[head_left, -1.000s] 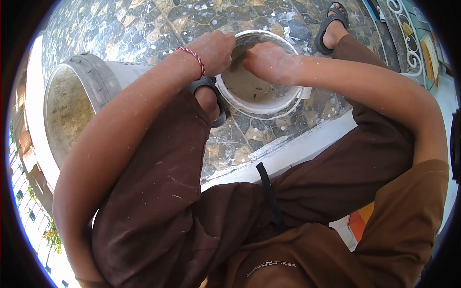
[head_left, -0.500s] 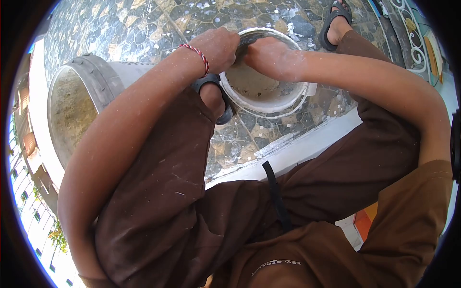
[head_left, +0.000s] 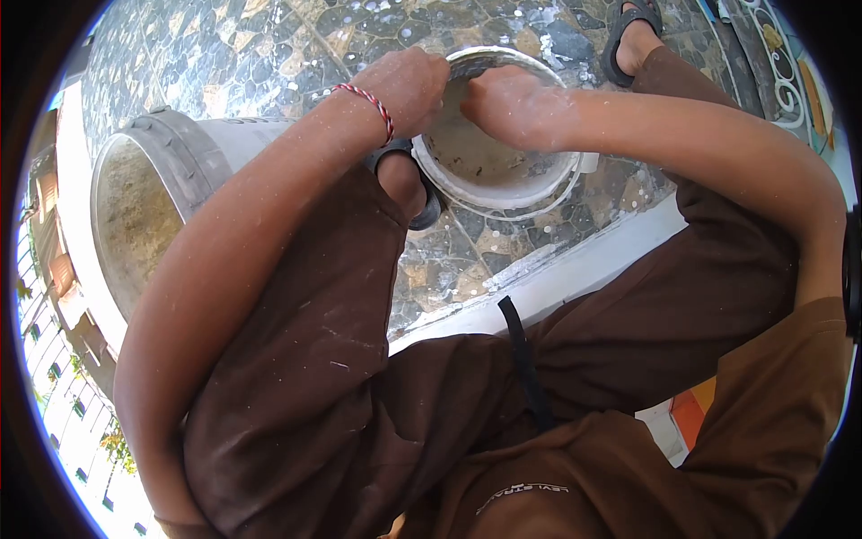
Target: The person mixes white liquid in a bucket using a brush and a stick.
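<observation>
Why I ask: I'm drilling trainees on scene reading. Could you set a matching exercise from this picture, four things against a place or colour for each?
Things
1. small bucket
2. large bucket
3. wrist band
4. right foot's sandal

Descriptions
A. red and white
B. black, at the top right of the view
C. grey rim, at the far left
D. white, at the left hand and right hand

Pairs: 1-D, 2-C, 3-A, 4-B

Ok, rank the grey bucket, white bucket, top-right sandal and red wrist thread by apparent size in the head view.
1. grey bucket, helped by sitting nearer the camera
2. white bucket
3. top-right sandal, partly cut off
4. red wrist thread
</observation>
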The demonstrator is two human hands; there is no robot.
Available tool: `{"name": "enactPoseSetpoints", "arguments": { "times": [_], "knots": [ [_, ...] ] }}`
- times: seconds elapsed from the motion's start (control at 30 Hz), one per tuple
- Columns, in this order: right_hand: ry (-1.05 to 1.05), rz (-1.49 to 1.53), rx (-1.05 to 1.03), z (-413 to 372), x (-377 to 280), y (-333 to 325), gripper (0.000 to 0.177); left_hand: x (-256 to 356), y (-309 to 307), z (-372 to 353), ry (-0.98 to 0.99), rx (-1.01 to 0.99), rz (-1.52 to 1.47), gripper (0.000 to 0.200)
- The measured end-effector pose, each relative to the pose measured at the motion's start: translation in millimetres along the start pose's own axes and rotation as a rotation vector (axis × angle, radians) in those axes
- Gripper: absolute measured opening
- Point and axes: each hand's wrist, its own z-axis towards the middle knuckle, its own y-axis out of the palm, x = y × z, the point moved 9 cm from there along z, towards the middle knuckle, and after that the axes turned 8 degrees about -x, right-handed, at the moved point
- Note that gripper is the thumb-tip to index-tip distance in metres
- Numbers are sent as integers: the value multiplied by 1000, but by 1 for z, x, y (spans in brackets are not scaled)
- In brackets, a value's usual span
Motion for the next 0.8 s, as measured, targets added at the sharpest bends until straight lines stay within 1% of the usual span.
{"name": "enactPoseSetpoints", "arguments": {
  "times": [0.03, 0.1, 0.13, 0.2, 0.23, 0.3, 0.33, 0.4, 0.43, 0.5, 0.53, 0.6, 0.63, 0.7, 0.73, 0.8],
  "knots": [
    [0, 1, 1, -2, -2, 3, 17, 1, -1, -1, 0, -1, 1, 20],
    [-71, -60, -225, -5, -13, 28, 17, 1, -2, 0, -15, -7, 12, 20],
    [-70, -59, -225, -5, -13, 30, 17, 0, -2, 0, -13, -7, 12, 20],
    [-125, 50, -170, -2, -19, 28, 19, 2, -1, 0, 30, 11, 32, 20],
    [-124, 54, -176, 0, -18, 28, 19, 4, -1, -1, 34, 8, 28, 20],
    [-80, 98, 60, 5, -6, 1, 21, 2, -2, -1, -2, -1, 19, 20],
    [-79, 94, 59, 8, -3, 2, 21, 1, -3, 0, -3, 3, 17, 20],
    [-25, 18, 196, 11, 3, -3, 21, 1, -3, 0, 10, 31, 53, 22],
    [-28, 17, 195, 8, 0, -7, 21, 0, -3, 0, 7, 30, 52, 22],
    [-3, -136, -163, 2, -8, 13, 21, 3, -6, -2, 68, 73, 69, 25],
    [-5, -137, -164, 0, -10, 18, 21, 3, -6, -2, 66, 73, 67, 25],
    [-106, -77, -250, -5, -22, 37, 20, 0, -8, -2, 19, 99, 79, 27],
    [-107, -75, -254, -1, -22, 38, 20, 0, -7, -2, 21, 98, 75, 27],
    [-76, 40, -194, 11, -14, 30, 21, -2, -5, 0, 10, 86, 37, 51],
    [-72, 41, -196, 10, -10, 27, 21, -1, -6, 0, 15, 87, 36, 51],
    [-80, 27, 83, 6, -4, -5, 21, -2, -4, 0, 13, 54, 51, 47]
  ]
}}
